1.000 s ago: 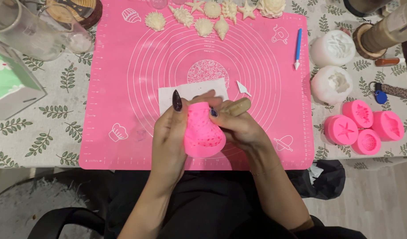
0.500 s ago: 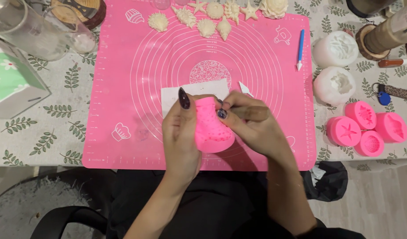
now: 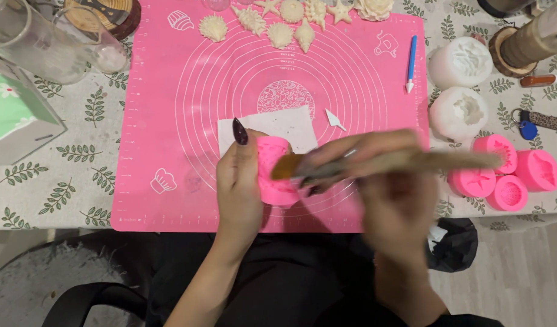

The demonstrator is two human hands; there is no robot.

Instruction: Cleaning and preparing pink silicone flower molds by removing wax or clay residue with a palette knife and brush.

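Pink mould (image 3: 273,172) gripped in left hand (image 3: 239,181), above near edge of mat (image 3: 151,121), just below white paper (image 3: 272,127). Right hand (image 3: 387,188), blurred, closed around brush (image 3: 399,162), bristle tip at mould. Four more moulds (image 3: 502,172) at right.

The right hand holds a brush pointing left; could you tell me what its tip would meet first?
The right hand aims the brush at the pink silicone mould in the left hand; the tip looks practically there, though blur hides contact.
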